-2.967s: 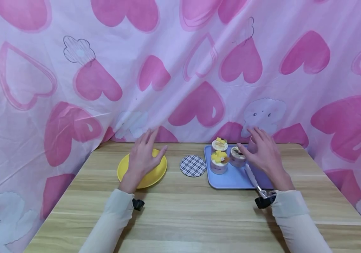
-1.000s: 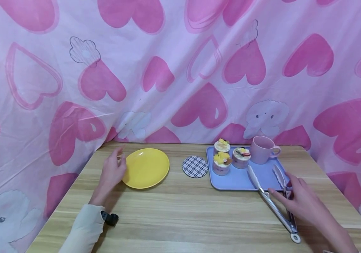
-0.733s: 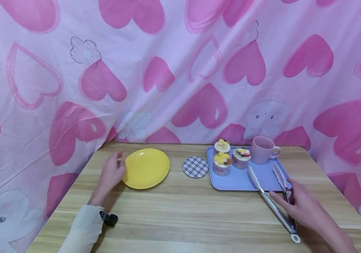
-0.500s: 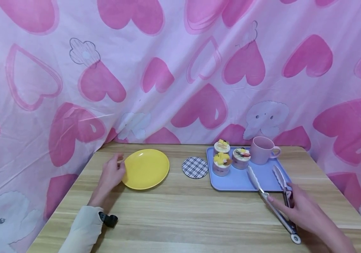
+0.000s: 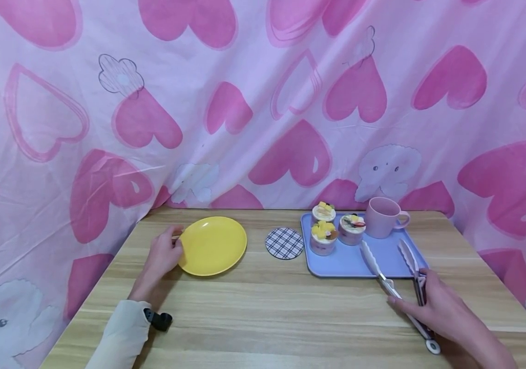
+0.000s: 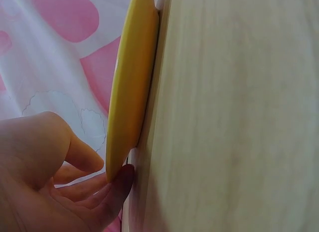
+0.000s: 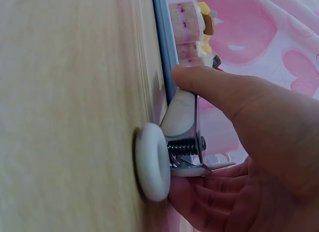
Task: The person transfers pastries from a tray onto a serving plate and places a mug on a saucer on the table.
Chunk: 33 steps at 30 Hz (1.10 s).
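At the left rim of the yellow plate (image 5: 214,246) is my left hand (image 5: 162,251). In the left wrist view, its fingertips (image 6: 124,178) reach under the rim of the tilted-looking plate (image 6: 130,82), and the thumb comes down on the upper side. My right hand (image 5: 447,307) holds metal tongs (image 5: 384,283), thumb on one arm and fingers round the other. The tongs' arms are spread, with white scalloped tips over the blue tray (image 5: 341,267). Close up in the right wrist view, a white ring (image 7: 152,162) and a spring show at the tongs' hinge end.
On the tray stand several small things: three dessert cups, one with yellow fruit (image 5: 322,245), one at the back (image 5: 323,214), one with red topping (image 5: 351,233), and a pink mug (image 5: 381,220). A checked coaster (image 5: 284,243) lies between plate and tray. A heart-patterned cloth (image 5: 290,154) hangs behind.
Three seconds ago both hands hovered over plate and tray. The left has since come to the plate's left rim, the right to the tongs. Lately the right thumb slid down the tongs' arm.
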Each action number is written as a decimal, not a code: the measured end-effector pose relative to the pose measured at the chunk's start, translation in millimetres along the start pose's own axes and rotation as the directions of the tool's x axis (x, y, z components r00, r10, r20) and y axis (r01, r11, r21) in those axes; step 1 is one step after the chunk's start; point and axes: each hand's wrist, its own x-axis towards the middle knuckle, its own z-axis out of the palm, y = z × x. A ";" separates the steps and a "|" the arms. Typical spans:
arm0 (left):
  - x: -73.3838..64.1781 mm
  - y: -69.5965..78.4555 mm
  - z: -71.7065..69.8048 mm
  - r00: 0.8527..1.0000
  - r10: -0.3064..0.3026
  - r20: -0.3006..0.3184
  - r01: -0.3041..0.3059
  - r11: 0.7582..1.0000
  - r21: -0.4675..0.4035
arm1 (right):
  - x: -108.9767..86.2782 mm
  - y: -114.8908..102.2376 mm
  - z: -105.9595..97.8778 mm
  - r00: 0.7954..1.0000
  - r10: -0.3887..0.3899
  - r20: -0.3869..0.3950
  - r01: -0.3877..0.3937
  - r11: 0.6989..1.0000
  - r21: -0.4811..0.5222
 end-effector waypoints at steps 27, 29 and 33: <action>-0.9 -2.6 -2.4 0.996 -0.064 0.055 0.064 0.998 -0.001 | -5.6 3.7 2.4 0.919 -0.185 -0.348 0.206 0.978 0.025; -0.8 -2.2 -2.4 0.996 -0.065 0.056 0.065 0.998 0.003 | -5.2 4.9 3.3 0.907 -0.198 -0.373 0.220 0.975 0.018; -0.5 -1.1 -2.4 0.995 -0.072 0.063 0.072 0.997 0.010 | -4.9 8.0 5.1 0.905 -0.198 -0.377 0.216 0.976 0.007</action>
